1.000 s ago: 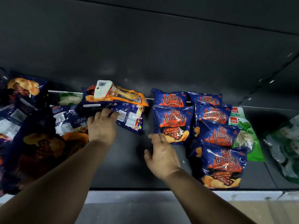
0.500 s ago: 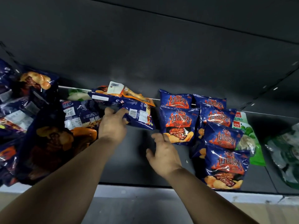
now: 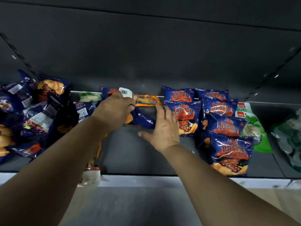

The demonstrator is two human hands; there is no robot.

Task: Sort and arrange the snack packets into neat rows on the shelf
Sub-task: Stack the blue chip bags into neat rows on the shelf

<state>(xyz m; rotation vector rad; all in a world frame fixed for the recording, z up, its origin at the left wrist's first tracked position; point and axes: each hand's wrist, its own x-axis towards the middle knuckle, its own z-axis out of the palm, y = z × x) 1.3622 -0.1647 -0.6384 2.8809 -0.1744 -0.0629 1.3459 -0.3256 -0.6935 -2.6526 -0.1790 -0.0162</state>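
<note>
Packets of blue crisps are partly sorted. Just right of the right hand's fingers stand two tidy columns, overlapping and face up, the nearer column reaching almost to the shelf's front lip. Well left of the left hand lies an unsorted heap of the same blue packets, tumbled and some showing their backs. By this showing, less than half of the job seems done; the heap is what is left, along with the stray items among it.

The left hand grips one blue packet, fingers curled over its upper edge; the packet hangs tilted between the two hands, its lower end just at the right hand's fingertips. The right hand is spread flat, thumb out to the left, fingers touching the packet's end and the edge of the nearest sorted column, likely ready to guide it in.

Just beyond the fingers of both hands lies an orange pack with a white barcode tag, against the back rail; a pale green pack sits left of it.

Bare shelf floor lies below the hands, between heap and columns, enough for a third column. Green packs lie right of the columns, so there is little room on that side.
</note>
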